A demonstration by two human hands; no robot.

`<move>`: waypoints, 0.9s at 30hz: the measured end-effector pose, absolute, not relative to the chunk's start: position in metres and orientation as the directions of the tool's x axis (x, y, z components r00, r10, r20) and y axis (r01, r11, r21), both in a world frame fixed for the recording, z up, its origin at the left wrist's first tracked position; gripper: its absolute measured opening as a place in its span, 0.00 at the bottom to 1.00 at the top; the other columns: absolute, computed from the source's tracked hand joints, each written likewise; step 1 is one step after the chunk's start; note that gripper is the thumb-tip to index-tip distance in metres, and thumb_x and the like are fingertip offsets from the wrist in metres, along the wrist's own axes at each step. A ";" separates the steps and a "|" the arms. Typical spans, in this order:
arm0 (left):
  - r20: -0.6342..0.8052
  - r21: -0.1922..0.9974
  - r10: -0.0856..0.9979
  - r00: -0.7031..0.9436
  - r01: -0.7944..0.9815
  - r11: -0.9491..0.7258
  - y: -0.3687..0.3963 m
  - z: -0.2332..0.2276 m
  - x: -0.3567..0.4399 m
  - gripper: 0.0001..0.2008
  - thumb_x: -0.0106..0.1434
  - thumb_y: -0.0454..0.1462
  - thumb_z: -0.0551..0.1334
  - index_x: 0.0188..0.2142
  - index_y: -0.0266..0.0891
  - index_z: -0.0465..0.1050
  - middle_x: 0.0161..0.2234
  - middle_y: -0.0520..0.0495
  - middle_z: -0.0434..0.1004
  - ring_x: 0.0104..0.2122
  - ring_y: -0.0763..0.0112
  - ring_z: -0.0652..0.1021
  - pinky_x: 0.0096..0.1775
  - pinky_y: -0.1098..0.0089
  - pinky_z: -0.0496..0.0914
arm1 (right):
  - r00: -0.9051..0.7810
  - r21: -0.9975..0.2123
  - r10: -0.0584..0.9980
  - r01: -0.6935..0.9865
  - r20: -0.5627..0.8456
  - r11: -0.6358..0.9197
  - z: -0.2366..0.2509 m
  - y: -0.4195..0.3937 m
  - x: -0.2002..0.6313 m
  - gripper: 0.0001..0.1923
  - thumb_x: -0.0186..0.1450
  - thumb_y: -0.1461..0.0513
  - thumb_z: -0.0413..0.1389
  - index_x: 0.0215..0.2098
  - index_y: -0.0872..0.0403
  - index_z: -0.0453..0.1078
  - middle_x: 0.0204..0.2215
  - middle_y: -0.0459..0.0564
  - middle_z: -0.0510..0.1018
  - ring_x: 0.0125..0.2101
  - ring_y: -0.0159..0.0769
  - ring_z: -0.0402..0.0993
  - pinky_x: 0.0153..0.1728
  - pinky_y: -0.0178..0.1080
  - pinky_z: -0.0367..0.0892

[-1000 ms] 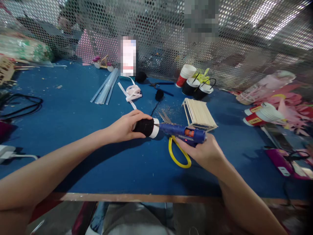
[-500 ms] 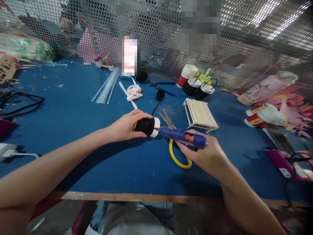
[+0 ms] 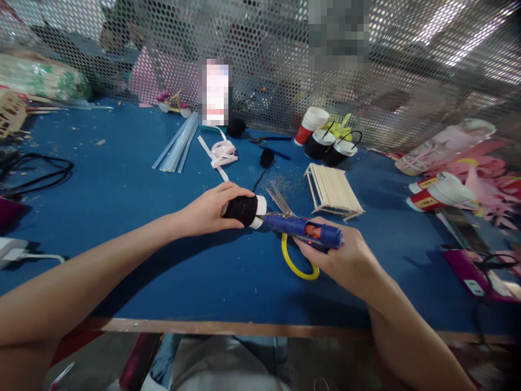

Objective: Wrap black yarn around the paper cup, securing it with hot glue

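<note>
Near the table's front edge, your left hand (image 3: pixel 207 209) grips the black cup (image 3: pixel 244 210) and your right hand (image 3: pixel 345 258) squeezes the glue gun (image 3: pixel 303 228) — hot glue could drip, burning fingers.

- Left hand (image 3: pixel 209 209) grips black-wrapped cup (image 3: pixel 244 210) on its side.
- Right hand (image 3: pixel 345 260) holds blue glue gun (image 3: pixel 303 229), nozzle at cup's white rim.
- Yellow-handled scissors (image 3: pixel 293 255) lie under gun on blue table (image 3: pixel 122 190).

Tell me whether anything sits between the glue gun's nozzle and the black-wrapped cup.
Nothing visible does. The glue gun in the right hand points its nozzle straight at the white rim of the black-wrapped cup held by the left hand. The scissors lie underneath.
</note>
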State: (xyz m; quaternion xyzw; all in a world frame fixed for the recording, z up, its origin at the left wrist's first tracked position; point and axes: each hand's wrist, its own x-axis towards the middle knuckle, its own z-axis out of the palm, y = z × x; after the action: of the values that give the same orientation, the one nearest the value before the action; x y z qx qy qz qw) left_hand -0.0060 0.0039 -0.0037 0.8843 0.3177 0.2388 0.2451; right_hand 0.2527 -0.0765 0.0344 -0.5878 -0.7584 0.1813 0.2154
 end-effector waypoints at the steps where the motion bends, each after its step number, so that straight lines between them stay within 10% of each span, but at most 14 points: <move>1: 0.267 0.586 0.674 0.688 0.440 -0.681 0.004 -0.004 -0.006 0.27 0.55 0.39 0.65 0.53 0.41 0.60 0.48 0.43 0.65 0.48 0.62 0.70 0.49 0.61 0.66 | -0.203 -0.532 0.973 0.815 0.111 0.231 0.033 -0.076 0.253 0.03 0.57 0.61 0.56 0.31 0.50 0.69 0.24 0.44 0.76 0.25 0.34 0.72 0.25 0.34 0.66; 27: 0.406 0.263 0.447 0.797 0.366 -0.893 0.003 -0.010 -0.006 0.20 0.59 0.33 0.60 0.51 0.40 0.61 0.53 0.38 0.61 0.52 0.57 0.65 0.52 0.56 0.64 | -0.100 -0.575 0.986 0.802 0.135 0.160 0.034 -0.075 0.257 0.06 0.56 0.58 0.56 0.27 0.52 0.70 0.20 0.48 0.75 0.23 0.38 0.72 0.20 0.37 0.66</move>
State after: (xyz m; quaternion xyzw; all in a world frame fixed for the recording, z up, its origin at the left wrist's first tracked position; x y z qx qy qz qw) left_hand -0.0061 0.0033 -0.0099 0.9440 0.2153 0.2348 0.0859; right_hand 0.2575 -0.0749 0.0341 -0.6217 -0.7189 0.1824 0.2518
